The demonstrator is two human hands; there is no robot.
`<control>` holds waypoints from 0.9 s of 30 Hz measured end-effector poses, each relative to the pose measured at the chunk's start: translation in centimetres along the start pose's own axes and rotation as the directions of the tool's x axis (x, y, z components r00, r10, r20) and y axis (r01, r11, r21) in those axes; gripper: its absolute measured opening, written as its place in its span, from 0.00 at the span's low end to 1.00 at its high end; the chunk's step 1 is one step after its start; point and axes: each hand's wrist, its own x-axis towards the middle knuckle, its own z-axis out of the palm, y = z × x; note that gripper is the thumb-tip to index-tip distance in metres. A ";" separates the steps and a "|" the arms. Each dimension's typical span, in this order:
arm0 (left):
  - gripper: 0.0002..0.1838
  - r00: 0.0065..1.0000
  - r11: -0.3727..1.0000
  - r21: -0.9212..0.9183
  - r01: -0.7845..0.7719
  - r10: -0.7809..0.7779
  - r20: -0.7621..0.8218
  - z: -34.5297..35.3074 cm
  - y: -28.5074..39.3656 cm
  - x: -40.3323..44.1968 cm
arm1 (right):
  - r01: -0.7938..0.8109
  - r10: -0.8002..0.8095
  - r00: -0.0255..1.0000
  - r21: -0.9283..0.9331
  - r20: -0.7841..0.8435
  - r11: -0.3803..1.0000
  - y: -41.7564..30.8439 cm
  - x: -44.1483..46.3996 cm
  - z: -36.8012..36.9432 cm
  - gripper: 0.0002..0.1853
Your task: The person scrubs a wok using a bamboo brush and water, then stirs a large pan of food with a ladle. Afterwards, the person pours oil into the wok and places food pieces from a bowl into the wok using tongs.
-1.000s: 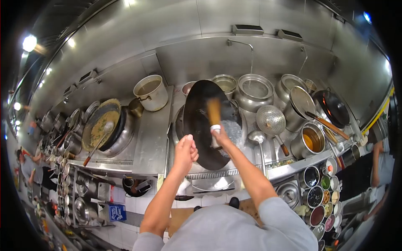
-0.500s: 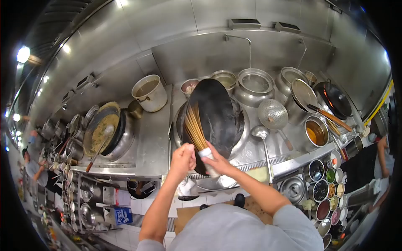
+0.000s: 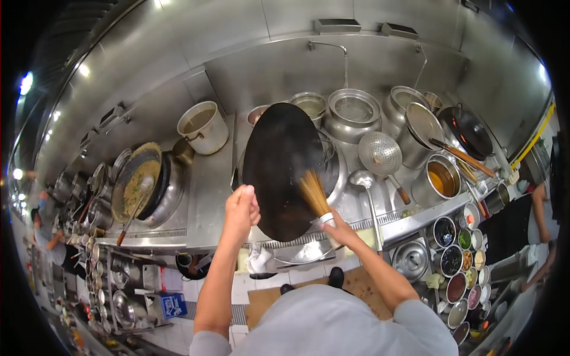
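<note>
A large black wok is tilted up steeply over the stove ring in the middle. My left hand is a closed fist at the wok's near left edge; what it grips there is hidden. My right hand is wrapped round the white-bound handle of a bamboo brush. The brush's bristles point up and left, by the lower right part of the wok. A crumpled white cloth lies at the counter's front edge, below the wok.
A perforated skimmer and a ladle lie right of the wok. Lidded pots stand behind. A white pot and a wok of food are on the left. Sauce containers fill the lower right. People stand at both sides.
The brush moved from the wok's right side to its left, then back to the lower right. The wok has tilted up and shifted left with my left hand.
</note>
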 end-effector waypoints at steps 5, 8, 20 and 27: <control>0.18 0.998 0.993 -0.114 -0.028 0.022 -0.052 -0.6 0.5 0.5 | 0.237 -0.279 0.857 0.149 0.433 0.960 -1.8 -2.5 2.9 0.47; 0.18 0.986 0.974 -0.223 -0.031 -0.006 -0.165 -3.7 0.5 1.0 | -0.366 0.373 0.927 -0.108 0.046 0.924 4.6 -1.1 -1.7 0.47; 0.18 0.964 0.839 -0.544 -0.027 -0.123 -0.237 -4.2 -22.8 5.5 | -0.339 0.297 0.930 -0.194 -0.216 0.921 15.9 0.8 -1.9 0.43; 0.18 0.965 0.805 -0.568 0.172 -0.253 -0.066 -0.5 -23.1 3.6 | -0.178 -0.085 0.862 -0.456 -0.499 0.872 14.4 -5.0 -1.1 0.30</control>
